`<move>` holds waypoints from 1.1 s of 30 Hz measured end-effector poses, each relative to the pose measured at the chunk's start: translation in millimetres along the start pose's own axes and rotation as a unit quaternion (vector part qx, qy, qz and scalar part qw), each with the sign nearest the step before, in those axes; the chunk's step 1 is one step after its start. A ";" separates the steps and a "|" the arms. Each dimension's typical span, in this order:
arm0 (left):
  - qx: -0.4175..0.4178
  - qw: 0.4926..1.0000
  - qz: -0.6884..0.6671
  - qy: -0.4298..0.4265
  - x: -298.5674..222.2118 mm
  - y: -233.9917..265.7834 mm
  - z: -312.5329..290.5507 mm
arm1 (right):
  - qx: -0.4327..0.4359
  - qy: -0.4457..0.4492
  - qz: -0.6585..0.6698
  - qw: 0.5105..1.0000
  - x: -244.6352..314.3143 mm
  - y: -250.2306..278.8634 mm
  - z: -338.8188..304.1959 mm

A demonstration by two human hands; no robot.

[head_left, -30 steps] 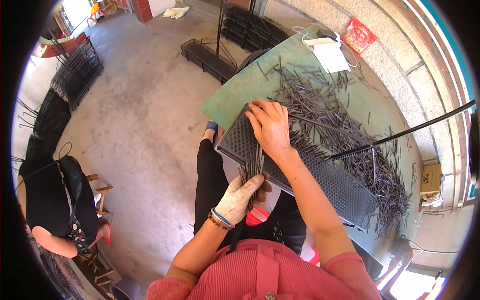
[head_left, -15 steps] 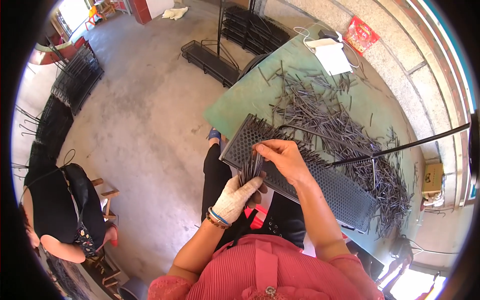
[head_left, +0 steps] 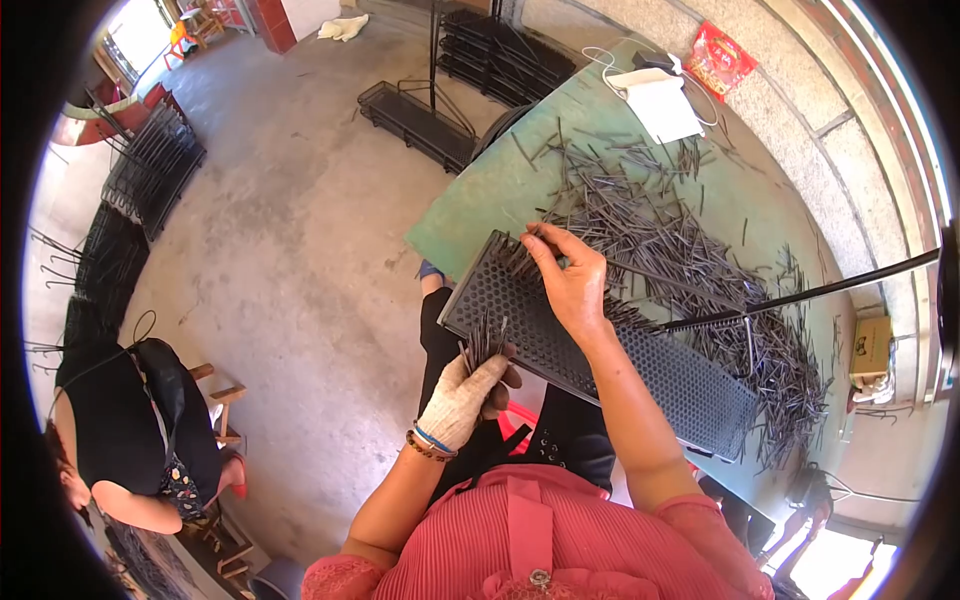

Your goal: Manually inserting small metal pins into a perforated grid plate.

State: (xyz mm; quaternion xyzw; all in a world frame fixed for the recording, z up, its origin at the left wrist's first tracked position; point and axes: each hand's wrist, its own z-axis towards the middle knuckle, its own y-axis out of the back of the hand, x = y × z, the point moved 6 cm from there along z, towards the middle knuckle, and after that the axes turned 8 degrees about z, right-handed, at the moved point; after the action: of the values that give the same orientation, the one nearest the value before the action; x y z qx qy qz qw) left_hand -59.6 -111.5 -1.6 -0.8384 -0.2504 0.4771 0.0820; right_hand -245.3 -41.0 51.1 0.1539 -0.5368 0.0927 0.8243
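Dark rods clutched mid-frame by the gloved left hand.
Right hand has been shifted from them to the black tray's upper-left end; its grip cannot be told.

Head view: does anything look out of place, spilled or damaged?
A crumpled off-white fabric-like item lies by itself on the grey floor, perhaps dropped. Thin dark rods are strewn across the flat green tabletop in a jumbled heap. No damage shows.
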 end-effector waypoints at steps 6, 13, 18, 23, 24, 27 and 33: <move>0.004 1.000 -0.008 -0.001 0.9 -1.7 0.7 | 0.023 0.078 -0.030 0.996 7.4 -2.8 0.3; -0.160 0.979 0.012 -0.123 -29.1 20.9 1.6 | 0.044 -0.106 0.099 0.988 16.2 -0.9 -6.6; -0.137 0.974 0.129 -0.127 -50.6 11.5 14.2 | 0.145 -0.203 0.135 0.959 11.6 -14.3 -20.0; -0.123 0.984 0.080 -0.098 -41.4 7.5 16.6 | 0.143 -0.243 0.118 0.952 7.4 -5.1 -14.6; -0.130 0.983 0.083 -0.100 -40.4 8.8 17.2 | 0.119 -0.229 0.143 0.956 8.5 -1.4 -11.1; -0.152 0.981 0.050 -0.106 -38.1 15.4 18.6 | 0.049 -0.171 0.158 0.971 10.0 6.2 -1.4; -0.086 0.996 -0.004 -0.024 -22.7 0.1 1.6 | 0.041 0.063 -0.016 0.997 7.5 -2.0 10.6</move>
State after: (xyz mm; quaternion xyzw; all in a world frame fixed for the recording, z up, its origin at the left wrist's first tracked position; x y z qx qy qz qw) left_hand -70.4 -123.1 14.8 -0.8298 -0.2960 0.4731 0.0060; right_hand -250.7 -46.8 61.6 0.1902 -0.4767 0.1111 0.8510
